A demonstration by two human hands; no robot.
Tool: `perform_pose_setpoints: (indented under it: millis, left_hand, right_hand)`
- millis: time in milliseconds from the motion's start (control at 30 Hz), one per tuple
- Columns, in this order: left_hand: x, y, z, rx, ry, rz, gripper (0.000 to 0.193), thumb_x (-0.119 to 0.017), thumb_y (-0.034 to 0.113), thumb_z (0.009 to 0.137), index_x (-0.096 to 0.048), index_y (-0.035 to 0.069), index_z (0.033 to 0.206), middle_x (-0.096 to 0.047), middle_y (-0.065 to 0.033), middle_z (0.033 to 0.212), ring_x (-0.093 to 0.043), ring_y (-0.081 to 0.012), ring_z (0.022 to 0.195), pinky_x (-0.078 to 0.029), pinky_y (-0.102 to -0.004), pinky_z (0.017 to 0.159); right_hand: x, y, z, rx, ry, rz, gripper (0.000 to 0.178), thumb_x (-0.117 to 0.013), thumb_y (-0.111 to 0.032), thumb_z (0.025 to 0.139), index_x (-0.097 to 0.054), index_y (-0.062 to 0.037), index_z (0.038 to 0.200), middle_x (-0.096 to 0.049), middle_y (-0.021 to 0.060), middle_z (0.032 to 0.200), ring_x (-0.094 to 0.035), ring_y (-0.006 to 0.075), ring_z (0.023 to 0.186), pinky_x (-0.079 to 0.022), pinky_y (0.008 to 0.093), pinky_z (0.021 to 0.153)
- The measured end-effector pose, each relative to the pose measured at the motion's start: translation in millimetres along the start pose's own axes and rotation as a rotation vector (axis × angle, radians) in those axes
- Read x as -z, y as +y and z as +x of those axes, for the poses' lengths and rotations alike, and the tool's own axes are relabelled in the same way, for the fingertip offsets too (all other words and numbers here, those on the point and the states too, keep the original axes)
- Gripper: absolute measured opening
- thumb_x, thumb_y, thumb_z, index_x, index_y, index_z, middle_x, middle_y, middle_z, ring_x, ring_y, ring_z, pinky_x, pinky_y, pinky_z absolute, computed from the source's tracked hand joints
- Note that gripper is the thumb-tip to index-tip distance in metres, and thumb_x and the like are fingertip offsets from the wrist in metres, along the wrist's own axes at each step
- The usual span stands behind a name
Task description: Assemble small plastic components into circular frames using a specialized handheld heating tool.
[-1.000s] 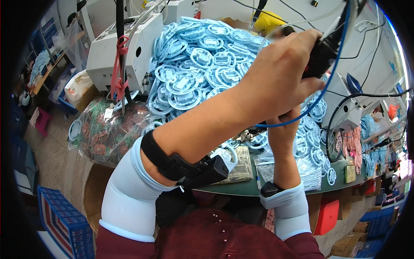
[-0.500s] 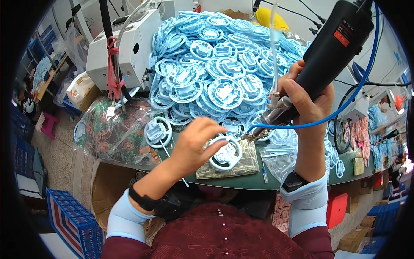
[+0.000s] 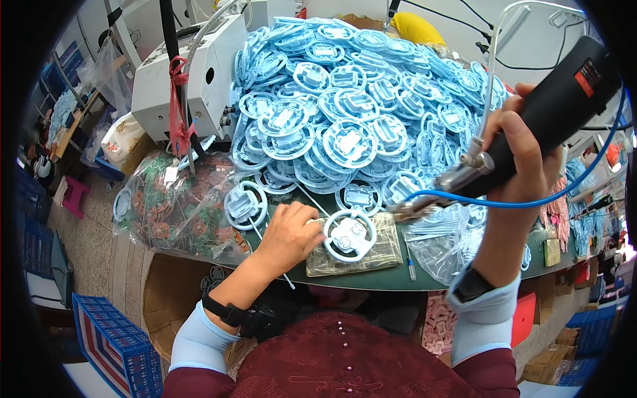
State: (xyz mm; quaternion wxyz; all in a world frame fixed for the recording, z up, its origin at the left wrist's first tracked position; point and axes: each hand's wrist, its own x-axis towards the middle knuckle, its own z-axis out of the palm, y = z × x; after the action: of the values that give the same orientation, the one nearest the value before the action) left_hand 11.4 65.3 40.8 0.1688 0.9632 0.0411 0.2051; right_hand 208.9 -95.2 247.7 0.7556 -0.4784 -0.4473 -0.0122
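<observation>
On a tan wrapped pad point(image 3: 355, 265) lies a light-blue plastic ring part point(image 3: 350, 240) with a patterned centre. My left hand point(image 3: 290, 237) is closed at its left edge, fingertips bunched against the rim. A thin pale stick point(image 3: 309, 199) runs up and left from beside those fingertips. My right hand point(image 3: 524, 156) is wrapped round a black electric screwdriver point(image 3: 554, 106) with a metal nose, a clear tube and a blue hose. The nose's tip point(image 3: 405, 211) is to the right of the part, apart from it. Another ring part point(image 3: 245, 205), with a stick across it, lies left.
A tall heap of light-blue ring parts point(image 3: 352, 99) covers the bench's back. At left are a white machine box point(image 3: 189, 76), a black pole point(image 3: 174, 79) and a bag of circuit boards point(image 3: 182, 205). A bag of sticks point(image 3: 434, 232) and a small blue-tipped tool point(image 3: 411, 265) lie right.
My right hand has moved the screwdriver right and slightly down, away from the ring part. My left hand has drawn back left and lower, its fingers now closed by the rim.
</observation>
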Motion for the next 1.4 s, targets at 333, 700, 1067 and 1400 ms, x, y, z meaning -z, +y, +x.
perform_pose_setpoints:
  millis: [333, 700, 1067, 1400]
  left_hand:
    - [-5.9, 24.5, 25.4, -0.369, 0.087, 0.014, 0.028, -0.068, 0.012, 0.08, -0.063, 0.007, 0.106, -0.065, -0.0095, 0.103, -0.063, -0.0255, 0.103, -0.046, -0.0445, 0.093]
    - [-32.9, -0.7, 47.8, 0.163, -0.254, -0.264, 0.025, -0.062, 0.016, 0.088, -0.063, 0.004, 0.109, -0.061, -0.0129, 0.096, -0.06, -0.0329, 0.09, -0.047, -0.0421, 0.077]
    - [-35.6, 17.1, -5.2, 0.105, -0.133, -0.175, 0.08, -0.086, 0.032, 0.06, -0.052, 0.003, 0.126, -0.051, -0.0124, 0.128, -0.046, -0.0304, 0.122, -0.033, -0.0463, 0.098]
    - [-35.1, 16.7, -6.4, 0.123, -0.133, -0.22, 0.078, -0.086, 0.028, 0.061, -0.052, 0.002, 0.126, -0.05, -0.0127, 0.13, -0.045, -0.0305, 0.124, -0.032, -0.0466, 0.099]
  right_hand:
    - [24.9, 3.5, -15.4, -0.031, 0.014, -0.259, 0.048, -0.065, -0.001, 0.081, -0.048, 0.0097, 0.124, -0.056, 0.006, 0.073, -0.059, 0.0145, 0.058, -0.048, 0.0249, 0.056]
    - [-18.0, 25.5, -30.9, -0.055, -0.002, -0.102, 0.05, -0.059, 0.0, 0.082, -0.042, 0.0115, 0.127, -0.055, 0.009, 0.075, -0.06, 0.0167, 0.059, -0.05, 0.0271, 0.058]
    - [-38.5, 76.7, -37.4, -0.018, -0.029, -0.108, 0.047, -0.06, 0.004, 0.082, -0.044, 0.0095, 0.125, -0.056, 0.0092, 0.075, -0.06, 0.0167, 0.059, -0.049, 0.027, 0.056]
    - [-40.1, 88.8, -42.4, -0.045, -0.051, -0.075, 0.045, -0.06, 0.003, 0.082, -0.045, 0.008, 0.124, -0.055, 0.0089, 0.073, -0.06, 0.0162, 0.059, -0.049, 0.0269, 0.056]
